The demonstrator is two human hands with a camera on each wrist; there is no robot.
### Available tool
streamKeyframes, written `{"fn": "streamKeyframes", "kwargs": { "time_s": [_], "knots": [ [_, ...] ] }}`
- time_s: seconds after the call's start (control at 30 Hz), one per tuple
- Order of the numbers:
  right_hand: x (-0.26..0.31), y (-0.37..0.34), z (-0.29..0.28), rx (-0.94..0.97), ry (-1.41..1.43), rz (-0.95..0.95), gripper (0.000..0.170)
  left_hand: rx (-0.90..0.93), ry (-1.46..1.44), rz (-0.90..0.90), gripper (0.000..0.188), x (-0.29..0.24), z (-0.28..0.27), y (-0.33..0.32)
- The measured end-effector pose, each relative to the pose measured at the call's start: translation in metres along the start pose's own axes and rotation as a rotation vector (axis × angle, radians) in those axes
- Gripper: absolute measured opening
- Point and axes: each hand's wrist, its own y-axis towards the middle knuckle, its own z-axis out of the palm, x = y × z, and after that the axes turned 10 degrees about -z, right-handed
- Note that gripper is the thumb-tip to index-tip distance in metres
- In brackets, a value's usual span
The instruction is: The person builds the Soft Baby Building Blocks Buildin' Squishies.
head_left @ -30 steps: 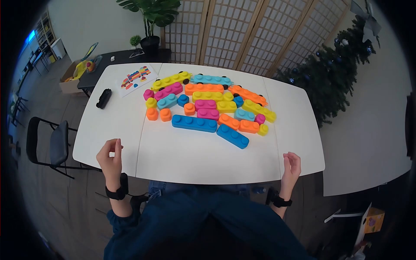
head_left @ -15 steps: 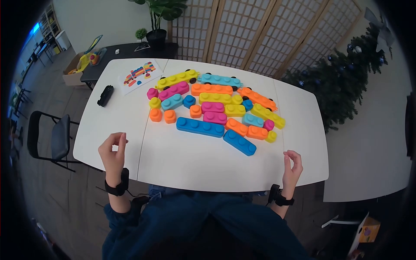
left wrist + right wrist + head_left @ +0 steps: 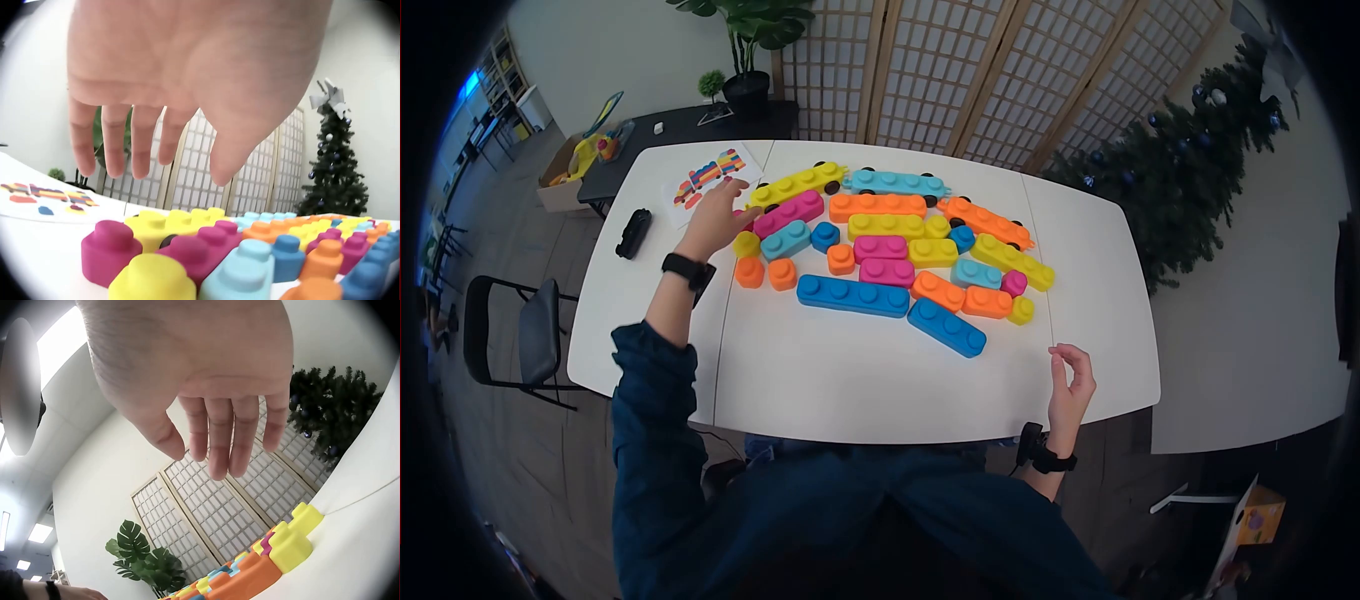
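Note:
My left hand [image 3: 716,215] is over the left end of the block group, above the small magenta block [image 3: 111,253] and beside the yellow wheeled base [image 3: 796,184]. In the left wrist view its fingers hang apart and hold nothing. A magenta block [image 3: 788,212], a light blue block [image 3: 786,240] and a small yellow block [image 3: 746,244] lie close by. My right hand [image 3: 1071,384], fingers loosely bent and holding nothing, hovers over the table's front right part. Nearest to it are the small yellow block [image 3: 1021,311] and a blue block [image 3: 947,327].
A printed picture sheet [image 3: 700,176] lies at the table's back left, with a black case [image 3: 634,234] nearer the left edge. Orange, yellow, magenta and blue blocks fill the middle of the white table [image 3: 880,390]. A dark side table [image 3: 750,125] stands behind.
My left hand has moved forward and to the right, from the front left of the table to the left end of the blocks. The right hand has barely moved.

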Motion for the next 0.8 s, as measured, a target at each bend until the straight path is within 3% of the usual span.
{"fn": "streamKeyframes", "kwargs": {
  "time_s": [0.13,0.27,0.5,0.63,0.8],
  "knots": [
    [0.001,-0.002,0.004,0.014,0.022,0.002,0.010,0.148,0.112,-0.072,0.047,0.011,0.046,0.051],
    [0.012,-0.002,0.008,0.051,0.021,0.024,0.010,0.296,0.142,-0.123,0.050,-0.001,0.065,0.073],
    [0.012,-0.002,0.006,0.044,0.013,0.022,0.010,0.403,0.222,-0.152,0.054,0.001,0.081,0.097],
    [0.005,-0.005,0.005,0.046,0.052,0.030,0.010,0.350,0.252,-0.129,0.053,-0.003,0.073,0.090],
    [0.005,-0.003,0.007,0.069,0.043,0.025,0.011,0.027,0.129,0.047,0.049,-0.018,0.017,0.071]
  ]
}}
